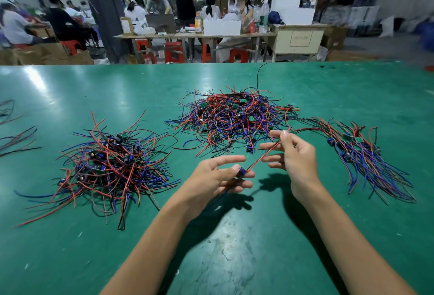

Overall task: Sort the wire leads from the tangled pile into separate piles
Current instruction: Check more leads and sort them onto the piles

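On my green bench (70, 259) I see a tangled pile (234, 116) ahead, a loose pile (110, 168) left, a combed pile (366, 158) right. My left hand (218, 177) pinches one lead's blue component (241, 173); its red wire (265, 154) slants up-right through my right hand (293, 156), pinched there.
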The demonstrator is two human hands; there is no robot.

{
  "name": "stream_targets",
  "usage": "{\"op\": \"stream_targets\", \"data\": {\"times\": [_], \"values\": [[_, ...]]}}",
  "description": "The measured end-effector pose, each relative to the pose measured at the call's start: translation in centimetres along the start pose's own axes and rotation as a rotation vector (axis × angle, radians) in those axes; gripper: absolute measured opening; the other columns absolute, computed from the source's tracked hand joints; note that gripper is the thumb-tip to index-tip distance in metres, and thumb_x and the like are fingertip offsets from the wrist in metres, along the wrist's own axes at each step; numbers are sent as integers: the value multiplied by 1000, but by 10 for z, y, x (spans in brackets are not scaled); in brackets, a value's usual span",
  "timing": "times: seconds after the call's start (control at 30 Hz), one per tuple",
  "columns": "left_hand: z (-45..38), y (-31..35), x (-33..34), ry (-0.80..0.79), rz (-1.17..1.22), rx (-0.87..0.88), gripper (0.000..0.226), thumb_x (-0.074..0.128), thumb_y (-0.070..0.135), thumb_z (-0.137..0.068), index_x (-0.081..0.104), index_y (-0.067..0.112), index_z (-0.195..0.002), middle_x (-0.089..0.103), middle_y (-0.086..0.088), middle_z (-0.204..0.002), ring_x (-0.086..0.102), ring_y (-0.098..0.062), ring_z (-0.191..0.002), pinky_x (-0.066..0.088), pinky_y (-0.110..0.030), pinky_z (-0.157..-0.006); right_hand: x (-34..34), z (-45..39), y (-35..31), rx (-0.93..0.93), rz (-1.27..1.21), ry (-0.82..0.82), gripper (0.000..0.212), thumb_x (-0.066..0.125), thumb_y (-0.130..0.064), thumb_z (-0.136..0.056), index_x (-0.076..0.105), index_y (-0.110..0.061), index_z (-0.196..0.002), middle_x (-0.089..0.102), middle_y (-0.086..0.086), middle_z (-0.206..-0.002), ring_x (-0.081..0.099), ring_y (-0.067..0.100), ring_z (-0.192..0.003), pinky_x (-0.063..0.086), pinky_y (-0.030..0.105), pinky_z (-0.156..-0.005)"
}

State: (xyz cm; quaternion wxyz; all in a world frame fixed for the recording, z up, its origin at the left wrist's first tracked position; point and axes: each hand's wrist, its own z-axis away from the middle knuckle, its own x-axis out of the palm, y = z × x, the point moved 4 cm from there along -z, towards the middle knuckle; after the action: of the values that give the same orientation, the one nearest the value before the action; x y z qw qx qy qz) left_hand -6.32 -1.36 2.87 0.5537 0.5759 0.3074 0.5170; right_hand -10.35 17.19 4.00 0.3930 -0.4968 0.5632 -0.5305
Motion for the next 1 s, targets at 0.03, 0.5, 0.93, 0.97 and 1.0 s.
{"op": "stream_targets", "data": {"times": [0.03,0.5,0.93,0.97,1.0], "values": [[0,0,0,-7,-4,3,25,54,7,-101,61,7,-125,75,-20,-106,74,-26,-83,60,-26,-76,0,0,0,-2,2,-1,31,39,-31,-109,67,-19,-107,79,3,-84,73,19,-59,50,19,-47],[0,10,-12,120,-104,142,37,65,10,-95,54,10,-129,76,-16,-100,72,-21,-75,58,-25,-71,9,5,-1,121,-154,-282,21,63,-20,-96,70,-13,-114,78,14,-99,75,15,-76,58,20,-64],[1,14,-9,346,-753,424,19,59,21,-100,63,29,-117,73,9,-74,41,-8,-49,37,-17,-54,10,6,-2,128,-298,-126,34,74,-41,-74,74,-10,-89,78,13,-83,76,17,-71,56,16,-58],[1,15,-9,347,-760,431,19,57,22,-101,63,30,-117,72,9,-74,40,-7,-50,36,-16,-54,10,6,-1,135,-310,-115,35,75,-41,-72,74,-10,-87,77,12,-81,75,16,-69,56,16,-57],[2,15,-8,346,-764,437,19,56,22,-102,63,30,-117,72,9,-74,40,-8,-51,36,-17,-54,10,6,-1,143,-318,-106,36,75,-42,-71,73,-10,-86,77,11,-80,75,15,-68,56,16,-57]]}}
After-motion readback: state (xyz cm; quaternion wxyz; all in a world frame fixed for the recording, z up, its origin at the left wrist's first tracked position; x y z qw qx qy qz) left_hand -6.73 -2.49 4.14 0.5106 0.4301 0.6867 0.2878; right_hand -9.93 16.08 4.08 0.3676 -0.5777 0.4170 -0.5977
